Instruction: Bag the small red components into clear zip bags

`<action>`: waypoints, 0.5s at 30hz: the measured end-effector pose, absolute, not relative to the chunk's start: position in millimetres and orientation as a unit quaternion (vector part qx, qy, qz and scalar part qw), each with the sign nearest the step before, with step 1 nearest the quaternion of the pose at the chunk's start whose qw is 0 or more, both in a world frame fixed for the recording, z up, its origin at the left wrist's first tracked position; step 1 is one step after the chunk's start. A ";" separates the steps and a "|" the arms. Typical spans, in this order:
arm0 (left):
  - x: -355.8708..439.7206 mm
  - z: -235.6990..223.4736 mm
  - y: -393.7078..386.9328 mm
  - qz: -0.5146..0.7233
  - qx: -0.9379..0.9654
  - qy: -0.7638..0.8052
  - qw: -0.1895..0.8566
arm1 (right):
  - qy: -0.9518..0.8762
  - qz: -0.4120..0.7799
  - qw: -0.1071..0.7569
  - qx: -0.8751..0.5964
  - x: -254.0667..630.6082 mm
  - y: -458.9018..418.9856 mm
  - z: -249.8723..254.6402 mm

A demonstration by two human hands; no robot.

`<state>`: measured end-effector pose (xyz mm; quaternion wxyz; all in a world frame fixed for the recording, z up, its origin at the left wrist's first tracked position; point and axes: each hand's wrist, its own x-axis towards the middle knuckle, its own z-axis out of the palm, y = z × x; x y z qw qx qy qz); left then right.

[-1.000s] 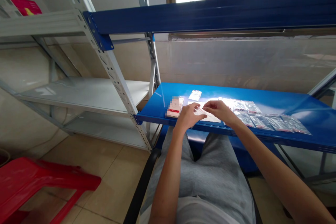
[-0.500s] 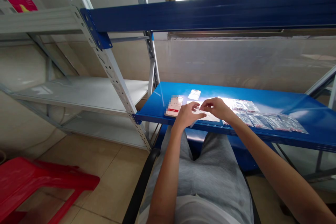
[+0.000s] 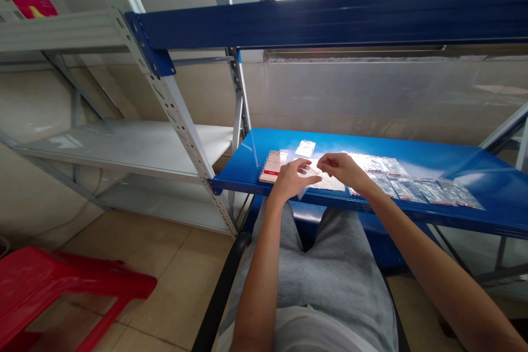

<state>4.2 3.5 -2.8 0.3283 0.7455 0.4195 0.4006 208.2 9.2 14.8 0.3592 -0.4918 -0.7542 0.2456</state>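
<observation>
My left hand is at the front edge of the blue shelf, fingers and thumb curled around a small clear plastic bag. Part of the bag hangs below the palm. Just to the right, my right hand has its fingertips pinched together; anything between them is too small to make out. Under both hands lies a pale sheet. Left of my left hand is a white and red card or packet, partly blurred out. A small white packet lies behind the hands.
Several flat clear zip bags lie in rows on the right of the blue shelf. A blue beam crosses above it. Left are a perforated upright and grey shelves. A red stool stands on the floor.
My right hand has shifted slightly right, widening the gap between the hands. My left hand has moved a little left and still holds the bag.
</observation>
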 end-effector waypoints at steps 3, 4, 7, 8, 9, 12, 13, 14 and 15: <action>2.2 -2.5 3.3 0.403 0.742 0.425 0.327 | -0.748 0.265 0.358 -0.492 210.0 11.9 10.7; 1.6 -2.9 3.6 0.404 0.741 0.427 0.325 | -0.748 0.268 0.357 -0.491 211.0 14.7 7.8; -0.2 -4.7 5.7 0.411 0.735 0.432 0.322 | -0.745 0.260 0.349 -0.506 213.7 28.9 -5.4; -0.7 -5.1 6.6 0.413 0.734 0.434 0.321 | -0.741 0.252 0.343 -0.520 214.0 35.0 -10.7; -1.2 -5.3 7.4 0.414 0.732 0.437 0.318 | -0.736 0.240 0.337 -0.536 213.8 41.3 -16.0; -2.6 -5.4 9.5 0.422 0.730 0.446 0.301 | -0.728 0.186 0.324 -0.575 209.6 59.6 -30.2; -3.1 -5.3 9.9 0.425 0.729 0.448 0.296 | -0.729 0.166 0.321 -0.581 207.2 65.1 -34.0; -3.7 -5.3 10.2 0.429 0.728 0.449 0.290 | -0.731 0.149 0.317 -0.586 204.4 70.1 -37.5; -4.5 -5.3 10.3 0.431 0.728 0.451 0.285 | -0.733 0.134 0.313 -0.589 201.6 74.7 -40.6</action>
